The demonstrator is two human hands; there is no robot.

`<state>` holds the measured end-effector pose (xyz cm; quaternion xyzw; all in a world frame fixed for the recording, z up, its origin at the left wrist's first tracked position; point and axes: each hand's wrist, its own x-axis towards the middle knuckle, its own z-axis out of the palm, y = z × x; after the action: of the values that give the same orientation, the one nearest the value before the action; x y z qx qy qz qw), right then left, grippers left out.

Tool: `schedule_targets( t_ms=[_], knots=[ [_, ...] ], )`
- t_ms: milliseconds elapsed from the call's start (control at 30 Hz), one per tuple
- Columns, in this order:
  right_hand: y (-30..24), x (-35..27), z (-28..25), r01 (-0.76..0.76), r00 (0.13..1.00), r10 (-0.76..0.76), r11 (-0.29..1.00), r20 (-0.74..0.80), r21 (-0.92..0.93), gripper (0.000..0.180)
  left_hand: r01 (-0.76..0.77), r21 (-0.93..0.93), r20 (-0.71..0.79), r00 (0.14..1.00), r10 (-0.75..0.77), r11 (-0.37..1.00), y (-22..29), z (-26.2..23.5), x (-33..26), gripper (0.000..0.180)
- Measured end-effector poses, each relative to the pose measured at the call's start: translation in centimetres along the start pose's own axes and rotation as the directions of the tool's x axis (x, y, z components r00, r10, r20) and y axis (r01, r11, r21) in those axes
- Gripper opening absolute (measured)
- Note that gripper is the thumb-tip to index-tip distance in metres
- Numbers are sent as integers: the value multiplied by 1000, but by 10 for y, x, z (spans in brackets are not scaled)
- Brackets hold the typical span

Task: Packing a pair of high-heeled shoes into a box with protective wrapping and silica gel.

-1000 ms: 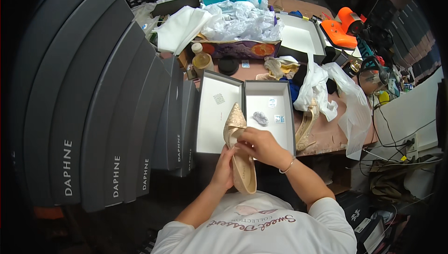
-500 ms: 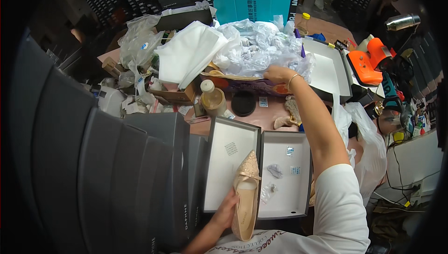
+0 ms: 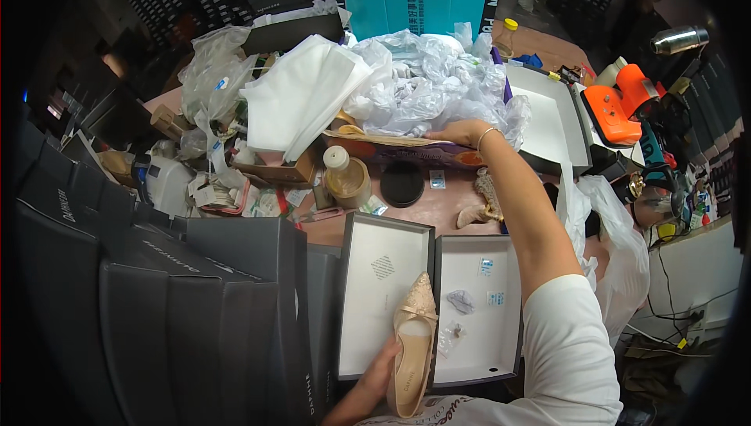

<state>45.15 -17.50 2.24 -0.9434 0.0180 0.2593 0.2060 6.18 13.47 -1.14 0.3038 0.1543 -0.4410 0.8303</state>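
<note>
My left hand (image 3: 382, 365) is closed round the side of a beige pointed flat shoe (image 3: 413, 348), which has a textured toe and a small bow. The shoe is held toe upward over the shoebox lid (image 3: 375, 269) and the box beside it. Up ahead, my right hand (image 3: 463, 133) reaches over the front edge of a carton (image 3: 383, 149) heaped with crumpled white wrapping wads (image 3: 422, 86). Its fingertips dip in among the wads, so their grip is hidden. Small packets and a grey wad (image 3: 461, 300) lie in the open grey shoebox (image 3: 477, 355).
Dark shoeboxes (image 3: 211, 316) are stacked at the left. Behind the open box stand a bottle of yellowish liquid (image 3: 348, 179) and a black round lid (image 3: 402, 183). White sheets (image 3: 297, 97) lie left of the carton; an orange device (image 3: 614, 113) and a plastic bag (image 3: 614, 230) are at the right.
My right hand has pushed slightly further into the wads at the carton's front edge. The shoe in my left hand sits a little lower in the picture; the whole view has shifted slightly.
</note>
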Motion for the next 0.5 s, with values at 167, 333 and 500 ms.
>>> schedule_targets(
  t_ms=[167,333,500],
  knots=[
    [-2,-7,0,-50,967,-23,960,252,277,63,23,-31,-4,1000,-23,999,-2,-4,1,62],
    [3,-2,-17,256,963,-267,952,-44,-170,38,11,-10,-24,1000,-11,1000,-4,-8,5,61],
    [-73,-91,-76,321,881,-336,942,-334,-101,21,-17,-37,-24,1000,16,999,-6,-7,1,61]
  ],
)
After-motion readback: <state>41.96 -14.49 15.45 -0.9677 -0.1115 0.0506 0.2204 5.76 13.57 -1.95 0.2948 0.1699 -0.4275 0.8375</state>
